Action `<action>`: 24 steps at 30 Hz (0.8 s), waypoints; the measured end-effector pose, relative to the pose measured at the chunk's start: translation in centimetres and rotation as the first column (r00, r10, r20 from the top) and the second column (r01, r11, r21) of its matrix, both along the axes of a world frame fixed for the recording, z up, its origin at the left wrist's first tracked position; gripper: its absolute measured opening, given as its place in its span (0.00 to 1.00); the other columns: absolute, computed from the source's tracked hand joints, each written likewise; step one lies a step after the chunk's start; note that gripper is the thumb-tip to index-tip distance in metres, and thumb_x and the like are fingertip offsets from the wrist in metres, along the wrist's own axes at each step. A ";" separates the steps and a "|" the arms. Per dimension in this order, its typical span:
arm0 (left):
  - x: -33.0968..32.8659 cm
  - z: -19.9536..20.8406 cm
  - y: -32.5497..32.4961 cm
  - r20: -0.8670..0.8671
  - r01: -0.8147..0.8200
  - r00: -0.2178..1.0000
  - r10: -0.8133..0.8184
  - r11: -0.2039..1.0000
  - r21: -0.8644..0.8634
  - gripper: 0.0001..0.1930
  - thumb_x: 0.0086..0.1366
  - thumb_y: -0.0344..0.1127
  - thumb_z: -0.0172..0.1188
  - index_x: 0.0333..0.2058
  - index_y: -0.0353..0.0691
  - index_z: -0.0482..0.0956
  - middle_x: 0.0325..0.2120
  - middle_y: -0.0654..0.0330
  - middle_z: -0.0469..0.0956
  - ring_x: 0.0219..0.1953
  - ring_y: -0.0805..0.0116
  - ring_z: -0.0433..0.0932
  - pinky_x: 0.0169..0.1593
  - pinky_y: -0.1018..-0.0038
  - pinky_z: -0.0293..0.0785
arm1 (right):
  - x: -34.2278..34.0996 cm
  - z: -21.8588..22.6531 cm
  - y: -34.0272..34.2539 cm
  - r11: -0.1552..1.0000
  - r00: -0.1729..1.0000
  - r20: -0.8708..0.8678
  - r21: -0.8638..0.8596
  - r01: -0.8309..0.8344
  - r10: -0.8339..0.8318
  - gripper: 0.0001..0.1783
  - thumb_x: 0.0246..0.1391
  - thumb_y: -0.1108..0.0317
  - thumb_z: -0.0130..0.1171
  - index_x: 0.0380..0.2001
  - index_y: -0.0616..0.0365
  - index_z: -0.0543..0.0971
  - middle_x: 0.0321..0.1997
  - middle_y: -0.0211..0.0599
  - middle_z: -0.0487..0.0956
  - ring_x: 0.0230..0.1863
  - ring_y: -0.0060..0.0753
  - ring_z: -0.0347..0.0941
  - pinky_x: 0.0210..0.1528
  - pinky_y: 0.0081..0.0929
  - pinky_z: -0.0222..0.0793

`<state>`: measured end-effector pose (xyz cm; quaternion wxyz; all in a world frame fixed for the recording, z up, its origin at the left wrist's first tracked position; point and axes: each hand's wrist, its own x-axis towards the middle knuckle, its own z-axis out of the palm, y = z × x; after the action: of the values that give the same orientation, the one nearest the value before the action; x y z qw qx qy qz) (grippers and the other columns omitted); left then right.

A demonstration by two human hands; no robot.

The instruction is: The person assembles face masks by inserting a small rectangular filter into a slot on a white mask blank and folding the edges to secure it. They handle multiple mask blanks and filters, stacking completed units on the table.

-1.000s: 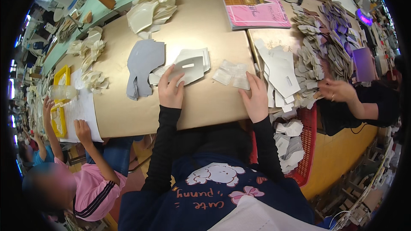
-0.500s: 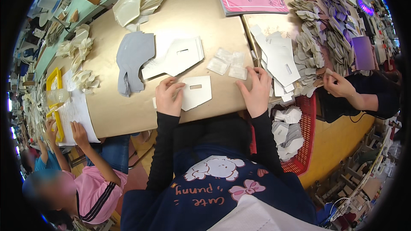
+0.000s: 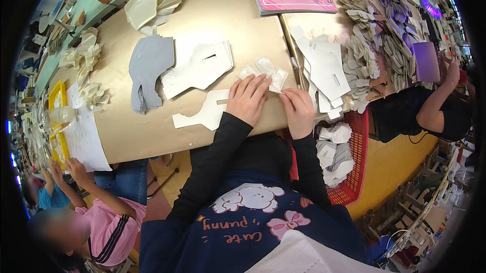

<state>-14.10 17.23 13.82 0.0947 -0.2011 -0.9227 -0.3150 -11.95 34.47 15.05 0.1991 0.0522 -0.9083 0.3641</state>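
patches on worktop, 12 o'clock from left hand, 11 from right hand | rightmost's long axis 1-to-7, right fingertips nearest | left: outstretched, over patches, no grip visible | right: near-pinched, hold unclear

Translucent pieces have free room beyond, white stack obstructing left.
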 end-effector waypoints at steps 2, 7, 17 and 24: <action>0.2 -0.1 0.1 0.000 -0.008 1.000 0.008 0.999 -0.046 0.26 0.63 0.32 0.60 0.61 0.52 0.72 0.58 0.65 0.72 0.63 0.60 0.68 0.67 0.59 0.58 | 0.3 0.5 0.2 0.996 0.999 0.034 -0.088 0.012 -0.009 0.05 0.55 0.75 0.65 0.35 0.64 0.83 0.36 0.42 0.82 0.36 0.40 0.78 0.41 0.29 0.73; 0.2 -0.2 0.3 -0.015 -0.029 1.000 0.028 0.997 -0.065 0.25 0.63 0.32 0.60 0.60 0.51 0.73 0.58 0.65 0.72 0.62 0.60 0.68 0.66 0.59 0.58 | 0.8 1.7 0.0 0.947 0.978 0.206 -0.307 0.090 -0.026 0.05 0.61 0.74 0.61 0.35 0.66 0.82 0.31 0.40 0.80 0.30 0.31 0.77 0.35 0.23 0.71; 1.1 2.2 -0.4 0.120 0.031 0.988 -0.100 0.880 0.475 0.33 0.56 0.35 0.71 0.61 0.44 0.72 0.65 0.58 0.67 0.72 0.53 0.57 0.73 0.49 0.43 | 1.8 4.8 0.9 0.489 0.932 0.284 -0.860 0.145 0.224 0.13 0.69 0.67 0.55 0.40 0.69 0.79 0.32 0.30 0.79 0.33 0.17 0.71 0.38 0.16 0.66; 2.3 2.8 -2.0 0.567 -0.254 0.755 -0.329 0.650 0.716 0.15 0.65 0.28 0.64 0.49 0.31 0.80 0.39 0.53 0.85 0.42 0.64 0.83 0.54 0.69 0.75 | 0.8 5.2 1.3 0.569 0.902 0.367 -0.802 0.183 0.227 0.14 0.68 0.66 0.56 0.36 0.69 0.81 0.29 0.27 0.77 0.33 0.14 0.70 0.38 0.17 0.65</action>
<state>-11.83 15.18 16.60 -0.1661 -0.0396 -0.6707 -0.7218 -11.12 35.77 20.20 -0.0102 -0.1166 -0.6534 0.7479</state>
